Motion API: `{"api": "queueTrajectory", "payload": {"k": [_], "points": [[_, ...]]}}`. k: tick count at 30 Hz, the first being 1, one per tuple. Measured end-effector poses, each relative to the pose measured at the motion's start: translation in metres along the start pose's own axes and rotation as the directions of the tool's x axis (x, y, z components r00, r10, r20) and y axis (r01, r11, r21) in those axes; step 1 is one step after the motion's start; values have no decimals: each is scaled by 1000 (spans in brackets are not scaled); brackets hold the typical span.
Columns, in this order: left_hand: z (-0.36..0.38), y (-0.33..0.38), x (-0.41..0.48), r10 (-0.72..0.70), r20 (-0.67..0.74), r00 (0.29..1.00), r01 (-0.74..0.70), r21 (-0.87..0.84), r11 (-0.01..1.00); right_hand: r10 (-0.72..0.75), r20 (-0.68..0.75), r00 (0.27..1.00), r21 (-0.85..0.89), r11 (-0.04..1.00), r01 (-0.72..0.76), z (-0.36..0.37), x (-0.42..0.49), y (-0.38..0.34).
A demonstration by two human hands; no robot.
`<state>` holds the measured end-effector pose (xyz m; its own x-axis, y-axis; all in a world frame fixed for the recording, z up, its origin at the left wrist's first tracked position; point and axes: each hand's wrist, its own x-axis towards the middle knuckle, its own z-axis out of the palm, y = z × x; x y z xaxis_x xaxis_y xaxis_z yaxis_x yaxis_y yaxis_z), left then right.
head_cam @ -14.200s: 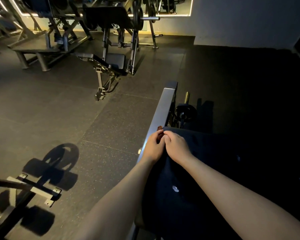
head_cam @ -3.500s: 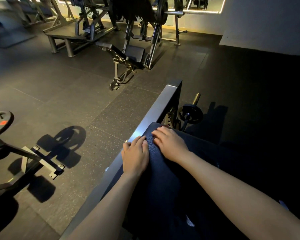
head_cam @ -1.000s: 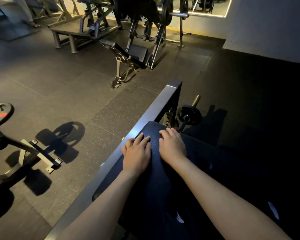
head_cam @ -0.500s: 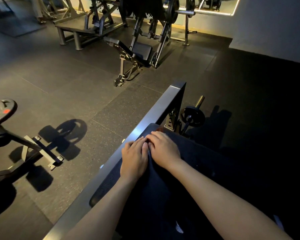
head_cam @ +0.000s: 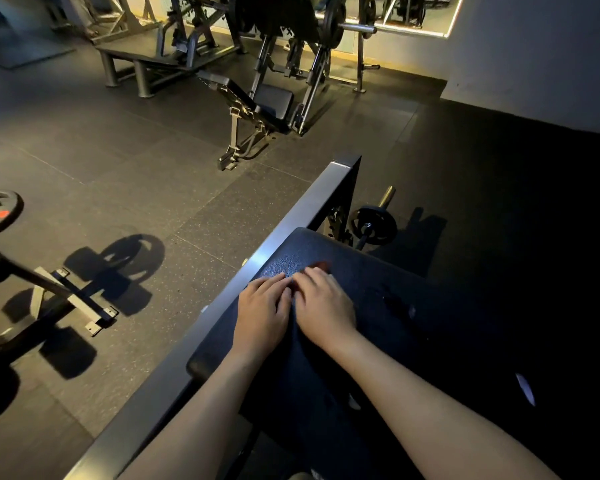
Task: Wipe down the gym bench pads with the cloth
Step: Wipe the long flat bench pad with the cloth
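Pressing down side by side, the left hand [head_cam: 262,315] and right hand [head_cam: 324,306] lie palm-down with fingers nearly straight, gripping nothing, on a dark cloth [head_cam: 305,362] spread over the black bench pad [head_cam: 281,263]. The cloth is almost the same colour as the pad in the dim light, so its edges cannot be made out; it seems to run from under the hands toward the near side. The hands sit at the far left part of the pad, fingertips aimed at its far rounded end, with a strip of bare textured pad just beyond them. A grey steel frame rail [head_cam: 302,209] runs along the pad's left edge, just beside it, and the left hand is near that rail. Past the far end, a small weight plate [head_cam: 373,223] on a bar [head_cam: 386,195] sits low on the right. Risks from here, as a judgement: with flat palms and no grip, the cloth could bunch or slip out from under the hands on a push, leaving skin rubbing the pad. A stroke drifting left could knock the knuckles of the left hand on the rail. The right side of the pad lies in deep shadow, so patches there could be missed. 2 hands crowded together also cover a narrow band, leaving strips unwiped.
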<state>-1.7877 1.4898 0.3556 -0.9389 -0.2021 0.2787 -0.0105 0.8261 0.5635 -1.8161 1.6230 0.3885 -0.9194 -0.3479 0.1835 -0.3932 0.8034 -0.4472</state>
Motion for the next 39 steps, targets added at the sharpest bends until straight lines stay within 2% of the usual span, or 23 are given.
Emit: {"api": "queueTrajectory", "payload": {"k": [3,4,6,9,14,17,20,21,23,24,25,26,29,33,35,39], "points": [[-8,-5,-19,1,-54,999,-2,-16,1000,-133,108,985,45,991,129,-2,-10,-3],[-11,-6,-28,26,-61,998,-25,12,1000,-130,142,981,51,991,124,-5,-7,5],[-16,-8,-47,88,-59,994,-83,73,994,-17,139,990,-1,1000,17,-15,2,25],[-21,-9,-66,70,-58,996,-65,80,995,145,107,984,-76,988,-137,-21,-2,25],[-34,-13,-93,39,-54,998,-40,-22,999,20,145,989,-16,1000,-18,-7,-48,-34],[-46,-16,-113,16,-6,1000,-17,-166,986,45,169,984,107,992,-64,-3,-68,-61],[-61,-19,-134,-29,18,999,33,-274,961,133,216,967,254,949,-187,2,-81,-85],[-66,-19,-138,-49,18,999,52,-299,953,163,239,957,318,918,-236,2,-83,-90],[-72,-20,-137,-39,11,999,41,-346,938,191,309,931,520,786,-334,-1,-87,-96],[-73,-18,-134,-21,15,1000,25,-385,923,180,335,925,602,714,-357,-4,-91,-96],[-72,-16,-132,-4,35,999,18,-417,909,159,327,932,635,693,-341,-7,-96,-93],[-70,-14,-132,10,63,998,17,-418,908,143,279,950,621,727,-292,-11,-101,-89],[-62,-2,-139,105,87,991,-83,-230,970,133,58,989,425,893,-145,-13,-120,-63],[-58,3,-136,237,53,970,-227,-146,963,58,-43,997,279,959,-44,-7,-147,-41],[-60,-9,-130,197,6,980,-194,-146,970,5,-30,1000,220,975,2,-4,-157,-39],[-66,-33,-125,-25,-91,996,9,-168,986,-86,-35,996,146,985,90,1,-160,-37]]}}
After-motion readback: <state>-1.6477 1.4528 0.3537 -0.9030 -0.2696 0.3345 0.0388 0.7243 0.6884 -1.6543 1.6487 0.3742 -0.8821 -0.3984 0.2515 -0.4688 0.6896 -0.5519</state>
